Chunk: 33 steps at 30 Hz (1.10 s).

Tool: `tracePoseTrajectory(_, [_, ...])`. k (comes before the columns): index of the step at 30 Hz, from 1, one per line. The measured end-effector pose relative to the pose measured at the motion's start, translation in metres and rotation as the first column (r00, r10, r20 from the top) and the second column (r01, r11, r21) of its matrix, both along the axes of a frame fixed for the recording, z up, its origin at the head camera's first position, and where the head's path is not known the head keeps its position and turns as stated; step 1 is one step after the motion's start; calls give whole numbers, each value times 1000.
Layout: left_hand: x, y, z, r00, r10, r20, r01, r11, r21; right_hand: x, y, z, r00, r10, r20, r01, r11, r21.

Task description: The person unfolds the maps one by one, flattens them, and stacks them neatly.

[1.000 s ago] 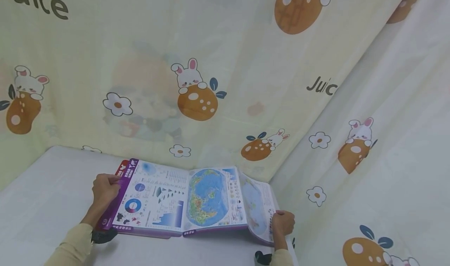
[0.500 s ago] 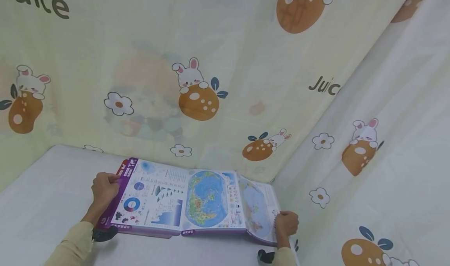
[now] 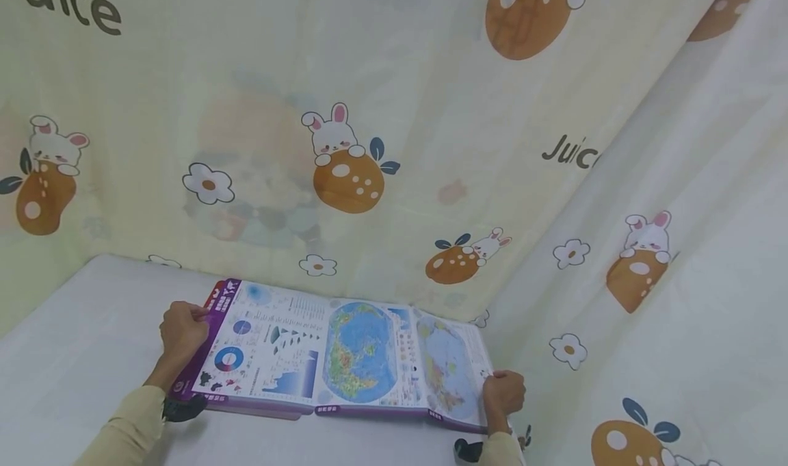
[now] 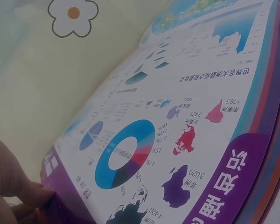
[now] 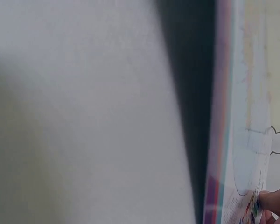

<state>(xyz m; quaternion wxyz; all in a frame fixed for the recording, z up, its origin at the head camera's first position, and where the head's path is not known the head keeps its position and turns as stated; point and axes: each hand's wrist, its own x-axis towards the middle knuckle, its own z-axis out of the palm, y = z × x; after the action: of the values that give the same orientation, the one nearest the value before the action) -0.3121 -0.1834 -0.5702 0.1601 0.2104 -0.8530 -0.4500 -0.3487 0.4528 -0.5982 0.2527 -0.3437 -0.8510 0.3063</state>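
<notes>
I can't see much of the right hand (image 3: 505, 392): in the head view its curled fingers turn away from me, and in the right wrist view only a thumb and part of a finger reach in at the lower corner, pinching the edge of the book (image 3: 335, 356). The left hand (image 3: 183, 329) grips the other end, thumb over the purple strip (image 3: 202, 346); its remaining fingers go out of sight beneath. Most of the right wrist view is pale blur, with a dark band beside the book's edge that I can't resolve. The right sleeve (image 3: 500, 450) is cut off by the lower border, and the small print is too soft for me to read. A red strip (image 3: 215, 293) peeks out past the purple one; the rest of it is covered.

The book lies spread out along the far edge of the table (image 3: 92, 343), close to the curtain (image 3: 258, 110), with its right end by the table's right edge. Its long axis runs left to right, roughly parallel to that far edge, slanting slightly nearer me at the right. Two oval maps on it stand crosswise, their long way pointing from near edge to far edge.
</notes>
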Motion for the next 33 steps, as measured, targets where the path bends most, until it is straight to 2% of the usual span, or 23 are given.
tracePoseTrajectory(15, [-5,2,2,999,28,43,-28,1000,-9,-7,1,1,999,-36,-20,37,999,34])
tracePoseTrajectory(19, [-3,4,1,999,34,40,-33,999,-23,-8,-2,3,998,-64,15,64,997,42])
tracePoseTrajectory(23, [0,3,-2,999,29,33,-26,997,-73,-6,-7,6,994,-71,80,66,996,62])
tracePoseTrajectory(28, [2,-5,-6,1000,-5,26,7,994,-108,0,-10,10,997,-10,76,1,992,128])
tracePoseTrajectory(31, [1,-13,-6,998,-56,7,56,990,-128,5,-16,14,998,60,35,-65,984,168])
tracePoseTrajectory(33, [-1,-20,-6,994,-105,-17,101,980,-174,9,-24,18,993,119,14,-119,971,207])
